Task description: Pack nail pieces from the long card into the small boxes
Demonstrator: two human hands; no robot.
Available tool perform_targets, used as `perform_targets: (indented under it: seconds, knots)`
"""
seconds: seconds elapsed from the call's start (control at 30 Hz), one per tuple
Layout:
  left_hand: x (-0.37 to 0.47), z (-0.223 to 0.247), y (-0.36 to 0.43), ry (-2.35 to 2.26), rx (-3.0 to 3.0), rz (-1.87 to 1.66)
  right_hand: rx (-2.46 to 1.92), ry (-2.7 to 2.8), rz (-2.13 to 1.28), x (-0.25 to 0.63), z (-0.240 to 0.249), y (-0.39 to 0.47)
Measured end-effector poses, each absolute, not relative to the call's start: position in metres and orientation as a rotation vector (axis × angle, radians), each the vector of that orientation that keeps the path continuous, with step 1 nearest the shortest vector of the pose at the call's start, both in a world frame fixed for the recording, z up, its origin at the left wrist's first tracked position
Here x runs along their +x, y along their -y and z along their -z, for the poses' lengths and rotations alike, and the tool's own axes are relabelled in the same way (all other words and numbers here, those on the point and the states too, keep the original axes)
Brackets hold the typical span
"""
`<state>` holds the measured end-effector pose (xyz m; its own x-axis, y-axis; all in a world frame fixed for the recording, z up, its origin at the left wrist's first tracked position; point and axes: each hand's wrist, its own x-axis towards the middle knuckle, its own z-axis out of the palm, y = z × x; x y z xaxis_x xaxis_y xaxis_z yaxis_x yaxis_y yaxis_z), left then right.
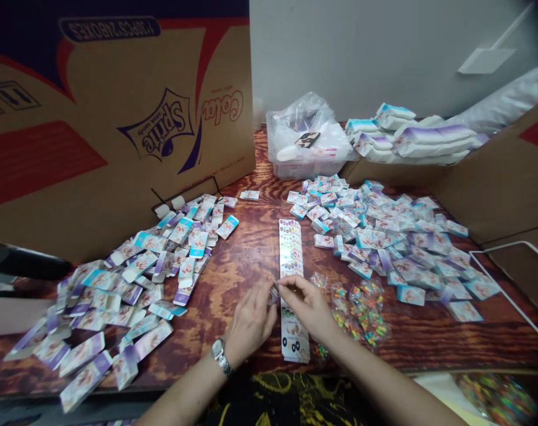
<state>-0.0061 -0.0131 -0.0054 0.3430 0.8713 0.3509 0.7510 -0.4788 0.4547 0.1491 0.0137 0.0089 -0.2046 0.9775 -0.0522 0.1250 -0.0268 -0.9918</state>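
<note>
In front of me, my left hand [254, 316] is closed around a small purple-and-white box [273, 292], mostly covered by its fingers. My right hand [308, 306] meets it there, thumb and fingers pinched at the box's upper end. Under both hands lies a long stack of printed leaflets [292, 242], partly hidden by the right hand. Close to the right of my right hand are clear packets of small coloured pieces [370, 305]. A silver watch [221, 357] is on my left wrist.
Small printed boxes [186, 248], several with open flaps, are heaped on the left; another box heap [384, 225] spreads on the right. A big cardboard carton [118, 118] stands at the left back. Behind are a plastic tub [290, 170] and wrapped packs [432, 139].
</note>
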Motion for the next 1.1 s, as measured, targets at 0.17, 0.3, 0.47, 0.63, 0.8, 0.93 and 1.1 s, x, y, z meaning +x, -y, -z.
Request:
perform_targets:
  seconds: [0.17, 0.3, 0.47, 0.63, 0.8, 0.93, 1.1]
  knots:
    - [-0.002, 0.008, 0.014, -1.571, 2.365, -0.813, -1.312, 1.382, -1.306, 0.147, -0.009, -0.018]
    - [0.000, 0.015, 0.016, -1.603, 2.457, -0.793, -1.348, 1.645, -1.033, 0.146, -0.015, -0.015]
    - [0.005, 0.018, 0.018, -1.714, 2.529, -0.720, -1.285, 1.744, -0.893, 0.140, -0.021, -0.003]
    - [0.007, 0.016, 0.016, -1.748, 2.520, -0.677, -1.309, 1.498, -0.991, 0.138, -0.011, 0.003]
    - [0.005, 0.018, 0.017, -1.715, 2.593, -0.536, -1.297, 1.261, -1.186, 0.138, -0.003, 0.000]
    - [0.004, 0.016, 0.018, -1.716, 2.615, -0.465, -1.347, 1.321, -1.093, 0.138, -0.002, 0.004]
    - [0.005, 0.011, 0.018, -1.739, 2.625, -0.474, -1.371, 1.509, -0.891, 0.136, 0.000, 0.017]
